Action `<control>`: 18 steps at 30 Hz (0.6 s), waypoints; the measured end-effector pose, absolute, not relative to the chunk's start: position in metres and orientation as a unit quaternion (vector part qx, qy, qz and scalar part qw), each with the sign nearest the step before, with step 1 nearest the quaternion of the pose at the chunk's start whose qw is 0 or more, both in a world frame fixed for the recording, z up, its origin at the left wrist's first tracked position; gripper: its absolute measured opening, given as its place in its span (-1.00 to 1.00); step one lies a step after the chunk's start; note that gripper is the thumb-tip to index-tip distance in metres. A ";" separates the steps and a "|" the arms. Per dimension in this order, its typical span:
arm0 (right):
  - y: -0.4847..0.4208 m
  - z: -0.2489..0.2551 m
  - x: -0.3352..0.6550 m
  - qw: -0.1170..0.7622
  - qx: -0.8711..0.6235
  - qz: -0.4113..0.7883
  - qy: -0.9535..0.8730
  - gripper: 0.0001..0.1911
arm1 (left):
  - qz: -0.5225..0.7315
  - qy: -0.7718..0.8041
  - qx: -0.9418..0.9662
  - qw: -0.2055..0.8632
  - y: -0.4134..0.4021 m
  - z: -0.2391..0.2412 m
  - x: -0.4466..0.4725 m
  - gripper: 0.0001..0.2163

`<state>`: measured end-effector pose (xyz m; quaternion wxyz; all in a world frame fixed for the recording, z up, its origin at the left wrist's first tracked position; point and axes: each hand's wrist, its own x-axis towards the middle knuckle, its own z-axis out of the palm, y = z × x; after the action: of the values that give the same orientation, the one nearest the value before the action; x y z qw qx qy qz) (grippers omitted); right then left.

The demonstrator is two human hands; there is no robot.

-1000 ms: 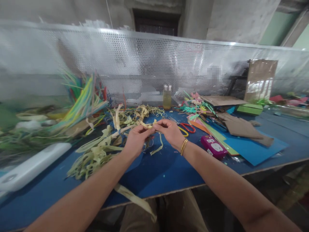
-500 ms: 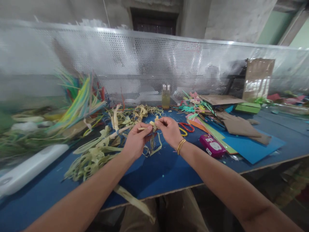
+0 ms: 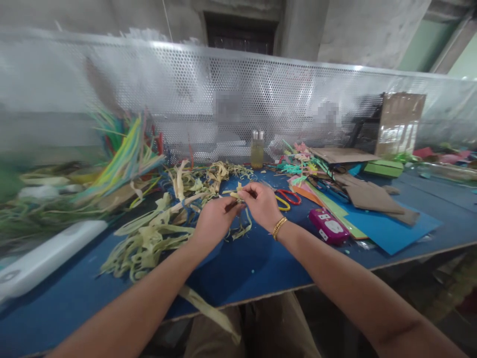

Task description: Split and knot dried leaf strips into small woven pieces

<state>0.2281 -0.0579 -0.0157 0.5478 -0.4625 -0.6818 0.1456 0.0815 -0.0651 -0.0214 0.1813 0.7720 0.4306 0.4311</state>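
My right hand [image 3: 265,203] pinches a small pale-yellow strip of dried leaf [image 3: 239,188] between thumb and fingers. Close against it, my left hand [image 3: 216,219] is closed on the lower part of the same piece, its fingertips partly hidden. A thin curled strip [image 3: 244,229] hangs below the hands over the blue tabletop. To the left of my left hand lies a loose heap of dried leaf strips [image 3: 149,243]. Just beyond my right hand are scissors with red and yellow handles [image 3: 288,197], their blades hidden.
A bottle of yellowish liquid [image 3: 257,151] stands before the perforated metal screen [image 3: 238,84]. At right are a purple box [image 3: 328,227], blue sheets [image 3: 391,233] and brown cardboard [image 3: 372,199]. A white long object [image 3: 55,256] and colourful strips [image 3: 119,164] lie left.
My left hand has turned and shifted slightly right, its fingers now tucked closer to my right hand. Both hands keep hold of the leaf strip.
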 end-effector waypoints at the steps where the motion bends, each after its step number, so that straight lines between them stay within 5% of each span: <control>1: -0.058 -0.016 0.227 0.548 -0.462 0.148 -0.681 -0.85 | 0.425 0.431 0.777 0.173 -0.065 -0.022 0.082 -0.77; 11: -0.060 -0.016 0.222 0.565 -0.467 0.159 -0.662 -0.83 | 0.392 0.458 0.793 0.089 -0.074 -0.017 0.082 -0.73; 18: -0.054 -0.015 0.235 0.567 -0.467 0.187 -0.652 -0.82 | 0.502 0.354 0.609 0.501 -0.066 -0.020 0.090 -0.72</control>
<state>0.2347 -0.0535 -0.0154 0.5670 -0.4667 -0.6525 0.1872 0.0901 -0.0661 -0.0198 0.5014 0.6090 0.3538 0.5025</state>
